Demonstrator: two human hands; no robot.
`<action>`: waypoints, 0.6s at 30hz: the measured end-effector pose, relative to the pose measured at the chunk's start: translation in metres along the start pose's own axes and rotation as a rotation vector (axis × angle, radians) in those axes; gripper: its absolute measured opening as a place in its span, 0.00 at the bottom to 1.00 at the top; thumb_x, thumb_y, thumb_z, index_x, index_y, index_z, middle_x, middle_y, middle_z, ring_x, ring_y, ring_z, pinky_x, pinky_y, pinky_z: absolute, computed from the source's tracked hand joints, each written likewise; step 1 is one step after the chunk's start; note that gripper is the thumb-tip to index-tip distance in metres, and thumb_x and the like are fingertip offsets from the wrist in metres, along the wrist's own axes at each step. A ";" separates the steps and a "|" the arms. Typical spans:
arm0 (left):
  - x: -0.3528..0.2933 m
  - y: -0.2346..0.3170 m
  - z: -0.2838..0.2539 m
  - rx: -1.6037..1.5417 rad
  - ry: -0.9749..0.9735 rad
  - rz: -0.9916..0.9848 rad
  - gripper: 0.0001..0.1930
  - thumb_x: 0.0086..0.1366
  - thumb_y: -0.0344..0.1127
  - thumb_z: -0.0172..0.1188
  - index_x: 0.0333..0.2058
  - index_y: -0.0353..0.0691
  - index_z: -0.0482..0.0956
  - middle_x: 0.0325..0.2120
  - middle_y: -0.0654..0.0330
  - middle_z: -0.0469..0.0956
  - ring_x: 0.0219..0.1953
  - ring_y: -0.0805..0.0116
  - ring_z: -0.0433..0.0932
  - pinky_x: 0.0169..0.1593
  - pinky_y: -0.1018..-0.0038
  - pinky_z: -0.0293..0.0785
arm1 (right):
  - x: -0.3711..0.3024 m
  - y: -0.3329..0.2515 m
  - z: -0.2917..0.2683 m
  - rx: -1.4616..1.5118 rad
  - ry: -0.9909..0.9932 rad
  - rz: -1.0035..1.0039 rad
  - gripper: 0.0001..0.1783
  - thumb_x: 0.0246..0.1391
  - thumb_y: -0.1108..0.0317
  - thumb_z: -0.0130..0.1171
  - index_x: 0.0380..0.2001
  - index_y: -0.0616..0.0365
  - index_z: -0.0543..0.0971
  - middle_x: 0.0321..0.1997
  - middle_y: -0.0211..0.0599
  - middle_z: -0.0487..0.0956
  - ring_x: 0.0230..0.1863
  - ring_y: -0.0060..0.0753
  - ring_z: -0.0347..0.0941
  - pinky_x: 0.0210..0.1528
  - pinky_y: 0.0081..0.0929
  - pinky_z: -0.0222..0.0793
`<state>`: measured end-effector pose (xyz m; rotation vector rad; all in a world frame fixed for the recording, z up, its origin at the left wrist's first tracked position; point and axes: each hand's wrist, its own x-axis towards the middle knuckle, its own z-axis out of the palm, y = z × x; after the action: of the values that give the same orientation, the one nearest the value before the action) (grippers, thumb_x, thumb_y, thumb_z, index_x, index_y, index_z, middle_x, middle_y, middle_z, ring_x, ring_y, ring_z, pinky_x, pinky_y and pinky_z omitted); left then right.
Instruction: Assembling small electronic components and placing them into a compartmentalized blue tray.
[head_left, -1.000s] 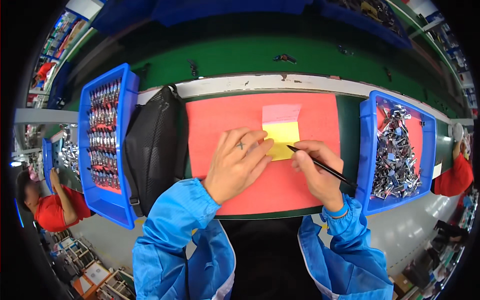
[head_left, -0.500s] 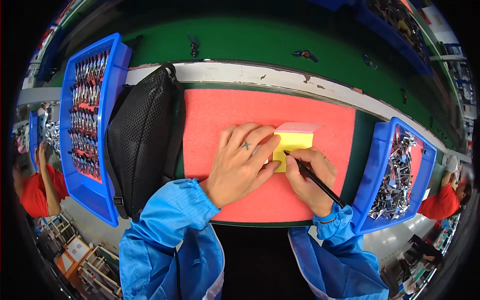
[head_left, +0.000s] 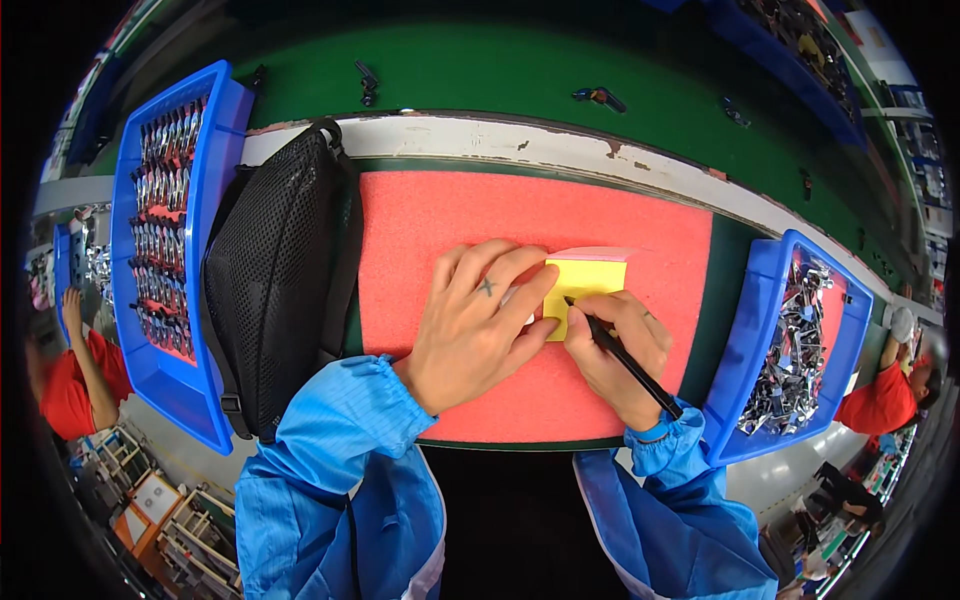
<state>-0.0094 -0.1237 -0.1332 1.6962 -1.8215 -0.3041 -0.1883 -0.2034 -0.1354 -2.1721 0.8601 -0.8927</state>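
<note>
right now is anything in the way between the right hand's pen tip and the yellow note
Nothing visible: the black pen in the right hand has its tip over the yellow note. The left hand is at the note's left edge, beside the tip. Whether the tip touches paper, I cannot tell.

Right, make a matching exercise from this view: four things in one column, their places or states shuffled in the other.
Column one:
1. Black pen
2. Yellow note
3. Black mesh bag
4. Blue right-side bin

Column two:
A. Left of the pink mat
B. Filled with heaped metal parts
C. Gripped in the right hand
D. Lying on the mat

Pairs: 1-C, 2-D, 3-A, 4-B
</note>
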 end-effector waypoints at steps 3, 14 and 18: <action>0.000 0.000 0.000 0.005 0.003 0.001 0.27 0.53 0.35 0.72 0.52 0.38 0.77 0.55 0.57 0.72 0.57 0.55 0.70 0.56 0.55 0.66 | -0.002 0.000 -0.001 0.007 -0.027 0.045 0.10 0.48 0.78 0.70 0.34 0.61 0.80 0.27 0.42 0.81 0.24 0.33 0.79 0.27 0.25 0.73; 0.000 0.000 0.000 0.018 0.010 0.014 0.27 0.53 0.36 0.73 0.52 0.39 0.77 0.54 0.58 0.73 0.56 0.55 0.71 0.56 0.56 0.67 | -0.001 -0.003 -0.004 0.009 -0.014 0.069 0.10 0.48 0.78 0.70 0.34 0.61 0.79 0.27 0.42 0.81 0.24 0.34 0.80 0.27 0.25 0.74; 0.000 0.001 0.001 0.002 0.006 -0.020 0.30 0.48 0.34 0.77 0.52 0.41 0.80 0.55 0.59 0.74 0.57 0.54 0.70 0.58 0.58 0.66 | 0.000 -0.001 -0.003 0.011 -0.017 0.055 0.10 0.48 0.78 0.70 0.34 0.61 0.79 0.27 0.42 0.81 0.24 0.34 0.80 0.27 0.25 0.74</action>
<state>-0.0107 -0.1240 -0.1332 1.7157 -1.8022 -0.3047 -0.1906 -0.2035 -0.1325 -2.1327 0.9008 -0.8492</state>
